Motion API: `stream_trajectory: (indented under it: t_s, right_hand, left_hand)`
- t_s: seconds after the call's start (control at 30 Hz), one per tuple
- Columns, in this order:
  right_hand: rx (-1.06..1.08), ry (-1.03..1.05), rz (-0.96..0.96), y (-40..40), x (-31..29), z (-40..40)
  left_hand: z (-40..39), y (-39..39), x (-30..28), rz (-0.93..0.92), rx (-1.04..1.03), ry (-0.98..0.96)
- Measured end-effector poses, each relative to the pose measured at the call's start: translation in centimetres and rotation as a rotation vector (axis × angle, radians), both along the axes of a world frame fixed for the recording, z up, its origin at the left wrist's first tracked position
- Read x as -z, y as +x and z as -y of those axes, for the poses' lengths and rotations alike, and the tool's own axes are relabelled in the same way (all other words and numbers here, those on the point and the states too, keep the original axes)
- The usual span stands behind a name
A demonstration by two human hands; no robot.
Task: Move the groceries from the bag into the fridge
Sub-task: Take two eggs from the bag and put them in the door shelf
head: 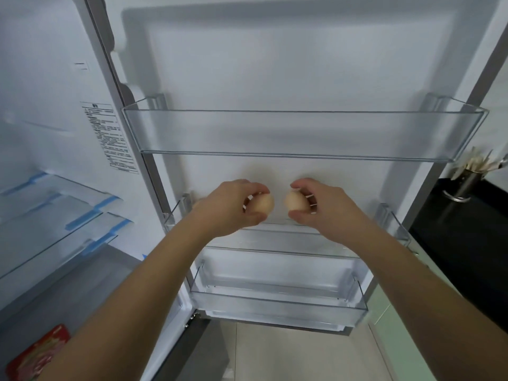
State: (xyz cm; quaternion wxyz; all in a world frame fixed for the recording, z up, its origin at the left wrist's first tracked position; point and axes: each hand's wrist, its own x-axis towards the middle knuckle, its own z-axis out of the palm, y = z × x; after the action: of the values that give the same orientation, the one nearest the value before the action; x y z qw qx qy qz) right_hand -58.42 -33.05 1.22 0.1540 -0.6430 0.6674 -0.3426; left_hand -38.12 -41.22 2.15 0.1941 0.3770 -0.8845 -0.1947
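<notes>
Step in hand: stowing eggs in the fridge door point(288, 78). I judge this to be the placing stage, since both eggs hang just above the middle door shelf point(277, 237) and neither rests on it yet.

Position of the task items. The left egg point(264, 204) and the right egg point(296, 201) sit side by side, near each other but apart, in front of the door's inner wall. They are below the upper door shelf point(297, 133) and above the lower door shelf point(277, 303). A red packet point(41, 350) lies at the lower left, inside the fridge body. The bag is not in view.

Grip state. My left hand point(233, 207) pinches the left egg, with the fingers curled over the top and the thumb under it. My right hand point(321, 204) holds the right egg in the same way, mirrored. Both grips are closed round the shells, leaving only the inner face of each egg exposed. How hard they press cannot be told.

Next move, as I judge it: lower both eggs onto the middle door shelf, set them down gently, and open the fingers only once each egg is supported. The shells are fragile and round; they may roll along the shelf.
</notes>
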Motion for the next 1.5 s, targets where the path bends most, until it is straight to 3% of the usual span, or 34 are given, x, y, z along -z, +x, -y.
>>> stream_trajectory:
  t_s: [0.2, 0.37, 0.7, 1.1, 1.5]
  right_hand:
    - [-0.082, 0.104, -0.086, -0.5, 0.3, 1.0]
    - [-0.132, 0.181, -0.131, -0.6, 0.3, 1.7]
    - [-0.115, 0.221, -0.245, -0.5, 0.5, 2.9]
    - [-0.119, 0.204, -0.248, -0.8, 1.0, 3.1]
    - [-0.103, 0.196, -0.211, -1.0, 1.2, 3.1]
  left_hand:
    - [1.1, -1.2, -0.4, 0.271, 0.021, -0.01]
    - [1.3, -1.7, 0.0, 0.336, 0.006, -0.043]
    - [1.6, -2.0, 0.4, 0.37, -0.021, -0.003]
    - [1.6, -2.1, 0.5, 0.386, -0.052, 0.025]
    - [1.6, -1.4, 1.0, 0.282, -0.067, 0.049]
